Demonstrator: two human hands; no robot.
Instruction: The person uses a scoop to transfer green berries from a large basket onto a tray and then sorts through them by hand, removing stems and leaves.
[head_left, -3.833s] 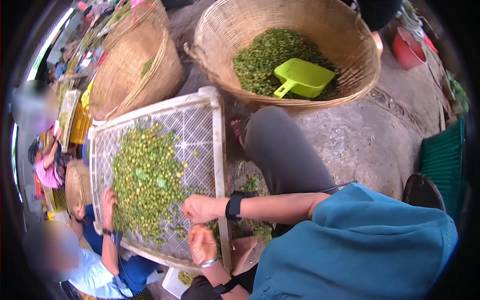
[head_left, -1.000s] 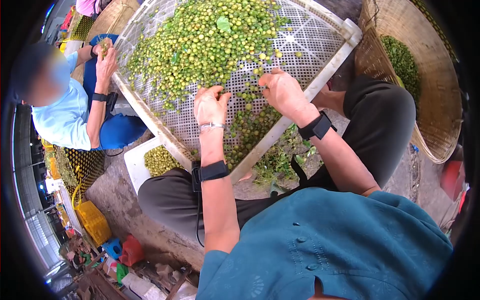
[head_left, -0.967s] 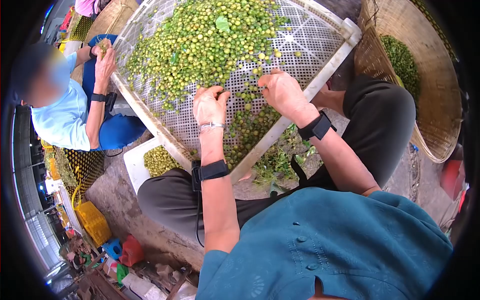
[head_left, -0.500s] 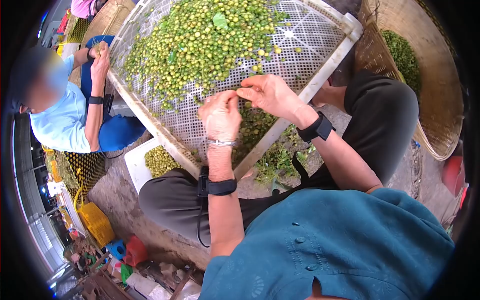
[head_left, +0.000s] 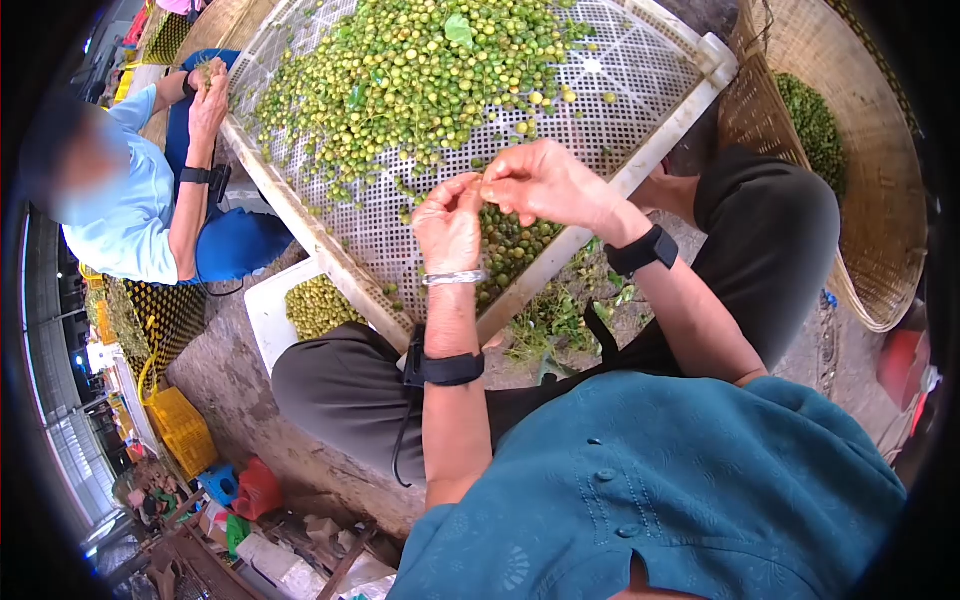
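A white mesh tray (head_left: pixel 652 162) lies before me at a slant, with a broad heap of small round green-yellow fruits (head_left: pixel 410 95) on its far part. More of these fruits, darker, gather in the near corner (head_left: pixel 518 245) below my hands. My left hand (head_left: pixel 447 228) is closed, thumb and fingertips pinched. Touching it at the fingertips, my right hand (head_left: pixel 552 186) is pinched as well. Both are above the near part of the tray. Whatever sits between the fingertips is too small to make out. A green leaf (head_left: pixel 459 30) rests on the heap.
A co-worker (head_left: pixel 125 205) sits at the left, hands raised by the tray's edge. Below the tray's left side stands a white container (head_left: pixel 262 312) of similar fruits. Stems and leaves (head_left: pixel 560 318) litter the ground. At right is a woven basket (head_left: pixel 885 200) with green contents.
Both hands stay pinched together. My right fingers have curled in more, and my left hand has turned slightly. The whole view has shifted a little.
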